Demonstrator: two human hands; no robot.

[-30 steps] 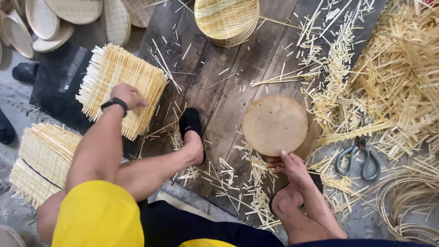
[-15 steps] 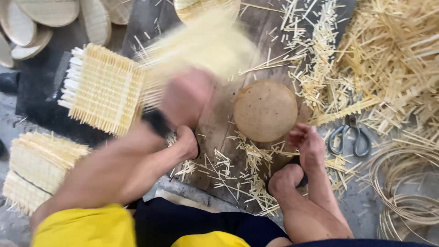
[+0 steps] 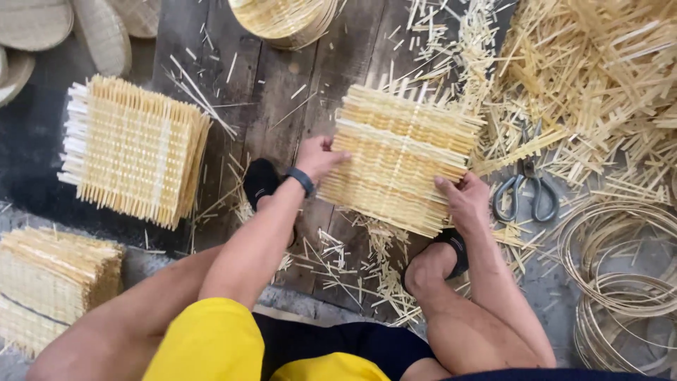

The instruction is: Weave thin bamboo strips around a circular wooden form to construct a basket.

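A square woven bamboo mat [image 3: 402,159] lies on the dark wooden boards [image 3: 310,85] between my feet. My left hand [image 3: 319,156], with a black band on the wrist, grips the mat's left edge. My right hand [image 3: 462,197] holds its lower right edge. The round wooden block seen earlier is hidden under the mat. To the left stands a stack of the same woven mats [image 3: 130,149].
Scissors [image 3: 525,189] lie right of the mat, beside a heap of bamboo strips [image 3: 599,77]. Bamboo hoops [image 3: 620,275] are at the lower right, round woven trays [image 3: 285,20] at the top, another mat stack [image 3: 49,282] at the lower left. Offcuts litter the boards.
My left hand took a woven mat from the left stack and swung it right, over the round wooden block. Both hands now hold it there.
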